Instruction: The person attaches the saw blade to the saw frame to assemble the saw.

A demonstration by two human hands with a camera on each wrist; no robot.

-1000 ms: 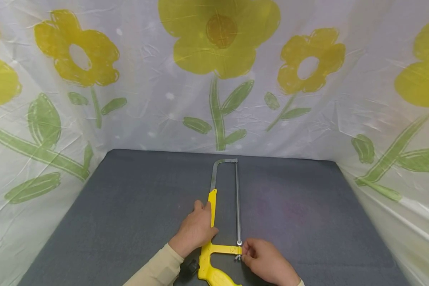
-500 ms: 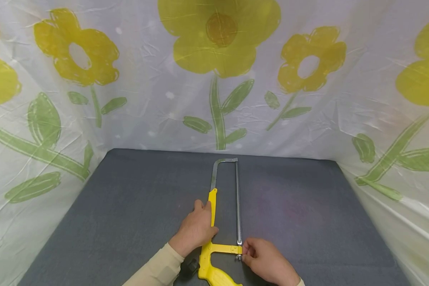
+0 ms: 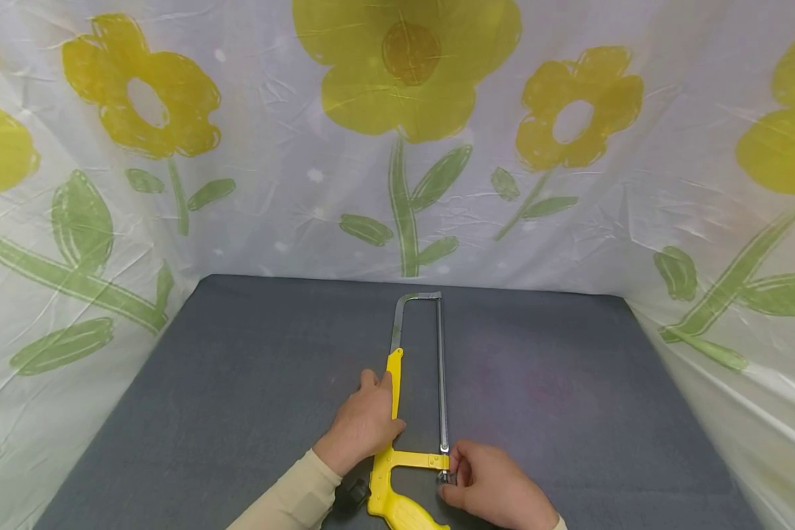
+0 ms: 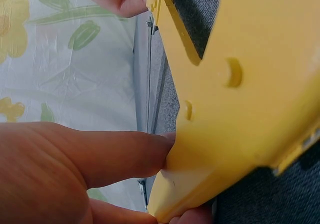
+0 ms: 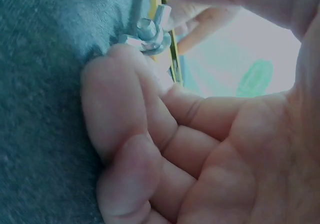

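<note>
A yellow hacksaw [image 3: 383, 478] lies on the dark cloth, its bare metal bow pointing away and its blade side [image 3: 441, 375] on the right. My left hand [image 3: 361, 427] grips the yellow frame, thumb on one side and fingertips on the other, as the left wrist view shows on the saw frame [image 4: 225, 114]. At the near end of the blade sits a metal wing nut [image 5: 150, 34]. The curled fingers and thumb of my right hand [image 3: 493, 482] are around this nut, a finger touching one wing. The saw's handle [image 3: 407, 513] is cut off by the lower edge.
Dark grey cloth [image 3: 252, 368] covers the table under the saw. A pale curtain [image 3: 265, 184] with yellow flowers hangs along the back and both sides. Beside the left sleeve [image 3: 291, 489] is a small black object [image 3: 353, 495].
My right thumb has moved left and slightly down, closer under the wing nut. The left hand and the hacksaw stay in place.
</note>
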